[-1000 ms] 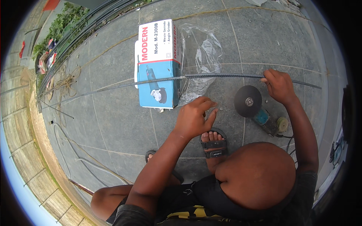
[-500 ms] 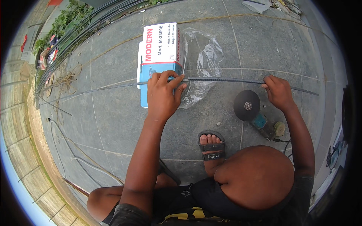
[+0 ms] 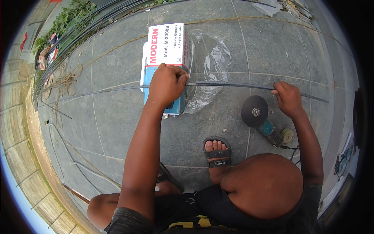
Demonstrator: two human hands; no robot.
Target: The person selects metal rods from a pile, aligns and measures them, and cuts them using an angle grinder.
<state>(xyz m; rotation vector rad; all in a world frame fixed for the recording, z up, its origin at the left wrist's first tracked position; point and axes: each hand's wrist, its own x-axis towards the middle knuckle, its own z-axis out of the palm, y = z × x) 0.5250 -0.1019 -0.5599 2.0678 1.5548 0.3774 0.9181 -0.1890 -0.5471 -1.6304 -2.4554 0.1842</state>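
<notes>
Brace the ribbed rod (image 3: pixel 233 84) firmly with the right hand (image 3: pixel 289 97), clamped on it; the left hand (image 3: pixel 167 84) bunches at the right edge of the box (image 3: pixel 168 33), its hold unclear

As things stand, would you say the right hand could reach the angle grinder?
Probably yes: the angle grinder lies near the right hand, with nothing visible between them, though that hand holds the ribbed rebar.

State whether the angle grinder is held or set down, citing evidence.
Set down: the angle grinder lies on grey tiles, with the left hand and right hand both at the ribbed rod.
</notes>
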